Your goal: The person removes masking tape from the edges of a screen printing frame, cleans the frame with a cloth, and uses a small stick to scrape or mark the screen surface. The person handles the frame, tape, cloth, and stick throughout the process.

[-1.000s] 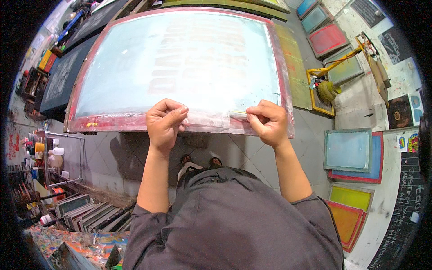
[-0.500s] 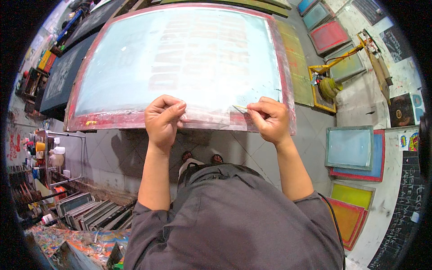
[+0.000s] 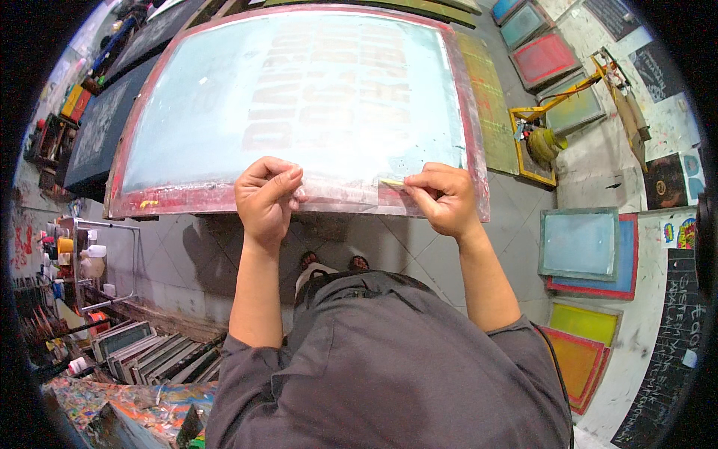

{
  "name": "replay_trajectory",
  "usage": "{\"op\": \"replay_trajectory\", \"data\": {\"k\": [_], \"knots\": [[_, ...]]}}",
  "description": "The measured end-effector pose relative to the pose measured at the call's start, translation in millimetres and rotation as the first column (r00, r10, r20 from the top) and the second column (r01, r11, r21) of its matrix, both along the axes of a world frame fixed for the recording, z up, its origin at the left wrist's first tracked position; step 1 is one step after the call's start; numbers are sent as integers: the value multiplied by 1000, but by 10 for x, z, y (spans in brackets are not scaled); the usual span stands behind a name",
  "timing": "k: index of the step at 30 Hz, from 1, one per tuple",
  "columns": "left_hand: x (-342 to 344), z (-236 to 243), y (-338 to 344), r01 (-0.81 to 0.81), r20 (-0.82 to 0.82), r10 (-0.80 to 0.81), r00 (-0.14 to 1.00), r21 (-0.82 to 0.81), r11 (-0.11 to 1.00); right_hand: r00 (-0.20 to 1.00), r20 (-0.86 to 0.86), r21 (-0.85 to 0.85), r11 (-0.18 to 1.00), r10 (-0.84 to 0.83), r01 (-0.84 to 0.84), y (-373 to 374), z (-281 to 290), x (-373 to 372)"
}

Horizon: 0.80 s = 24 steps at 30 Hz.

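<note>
A large screen-printing frame with a red border and pale blue mesh lies in front of me, faint block lettering showing in the mesh. At its near edge, my left hand is closed in a pinch on the end of a translucent strip, which runs rightward along the red border. Thumb and fingers of my right hand pinch a thin yellow tool that points left, close to the strip's right end. Its exact kind is too small to tell.
Several coloured screens, including a light blue one and an orange one, lean along the right wall. A yellow metal stand is at the far right. Dark boards and a metal rack are on the left.
The strip's right end has shifted left, uncovering more red border beside my right hand. Both hands have moved slightly left, and the yellow tool shows more plainly; both pinches stay closed.
</note>
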<state>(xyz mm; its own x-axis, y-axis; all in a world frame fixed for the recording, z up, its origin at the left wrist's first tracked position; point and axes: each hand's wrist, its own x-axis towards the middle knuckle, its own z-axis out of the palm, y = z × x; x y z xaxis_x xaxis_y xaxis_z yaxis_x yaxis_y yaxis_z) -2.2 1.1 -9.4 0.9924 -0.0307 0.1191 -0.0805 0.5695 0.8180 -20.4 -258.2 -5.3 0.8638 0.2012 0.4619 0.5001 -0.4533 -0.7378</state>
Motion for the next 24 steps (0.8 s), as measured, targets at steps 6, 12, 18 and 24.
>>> {"op": "replay_trajectory", "data": {"k": [6,12,18,24], "knots": [[10,2,-4,-22,-16,22,1000,-15,1000,988,-34,41,988,153,-151,-57,36,-27],[-10,40,-29,-48,-17,49,999,35,998,1000,4,-1,1000,-12,12,41,13,9],[-17,58,-36,-70,-5,71,997,39,997,967,-114,5,974,227,-228,-82,57,-2],[-27,56,-49,-79,-18,80,997,12,997,998,-39,37,998,-41,42,15,15,20]]}}
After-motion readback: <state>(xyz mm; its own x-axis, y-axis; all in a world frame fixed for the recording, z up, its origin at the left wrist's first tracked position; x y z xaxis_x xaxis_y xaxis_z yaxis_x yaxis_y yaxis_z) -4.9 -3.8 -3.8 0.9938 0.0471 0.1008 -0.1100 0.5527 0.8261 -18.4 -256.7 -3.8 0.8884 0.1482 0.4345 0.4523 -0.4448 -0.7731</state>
